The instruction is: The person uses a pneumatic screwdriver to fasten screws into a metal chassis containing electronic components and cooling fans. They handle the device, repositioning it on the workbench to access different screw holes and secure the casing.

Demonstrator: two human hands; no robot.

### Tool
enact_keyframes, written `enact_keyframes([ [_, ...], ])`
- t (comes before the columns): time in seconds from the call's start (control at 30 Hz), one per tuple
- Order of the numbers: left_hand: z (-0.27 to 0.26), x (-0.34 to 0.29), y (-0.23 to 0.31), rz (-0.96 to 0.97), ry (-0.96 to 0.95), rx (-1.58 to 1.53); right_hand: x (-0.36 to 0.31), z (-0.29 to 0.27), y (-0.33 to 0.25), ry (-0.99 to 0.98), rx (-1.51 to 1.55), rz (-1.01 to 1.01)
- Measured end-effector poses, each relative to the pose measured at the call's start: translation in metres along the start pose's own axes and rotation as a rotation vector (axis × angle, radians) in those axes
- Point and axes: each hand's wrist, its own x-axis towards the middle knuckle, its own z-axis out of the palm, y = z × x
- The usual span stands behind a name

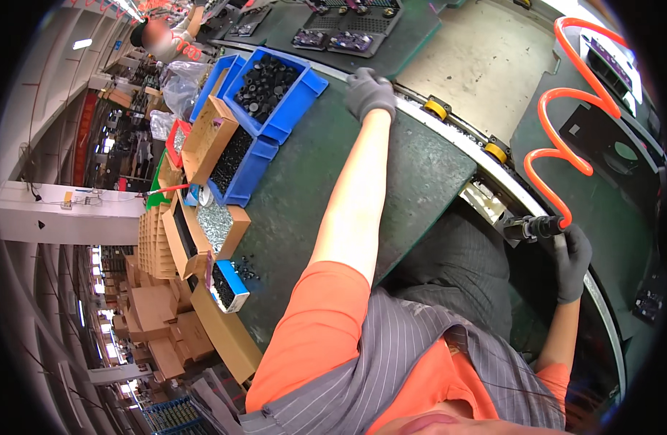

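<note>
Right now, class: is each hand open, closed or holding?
Left hand: curled at the table edge; grip unclear.
Right hand: at the black tool; grip unclear.

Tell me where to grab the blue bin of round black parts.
The bin is probably best gripped by its right-hand rim, coming from the right across the mat: that rim juts toward the mat, while a carton and a second bin crowd its near-left side.

Bins (293, 110) of parts (266, 85) stand left of both hands (369, 96).
</note>
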Motion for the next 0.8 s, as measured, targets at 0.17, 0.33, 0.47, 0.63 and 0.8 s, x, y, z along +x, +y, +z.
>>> enact_keyframes([
  [0.17, 0.027, 0.017, -0.029, 0.099, 0.203, -0.343, 0.002, 0.001, -0.007, 0.035, -0.032, -0.048],
  [0.33, 0.017, 0.002, -0.042, 0.25, 0.012, -0.65, 0.002, 0.001, -0.011, 0.057, -0.051, -0.037],
  [0.47, -0.012, -0.047, -0.06, 0.43, -0.122, -0.616, -0.002, -0.018, -0.011, 0.376, -0.417, -0.2],
  [0.63, -0.029, -0.089, -0.087, 0.569, -0.222, -0.669, -0.008, -0.037, 0.026, 0.318, -1.066, 0.015],
  [0.8, -0.027, -0.093, -0.087, 0.536, -0.234, -0.625, 0.002, -0.025, 0.016, 0.215, -1.11, 0.054],
])
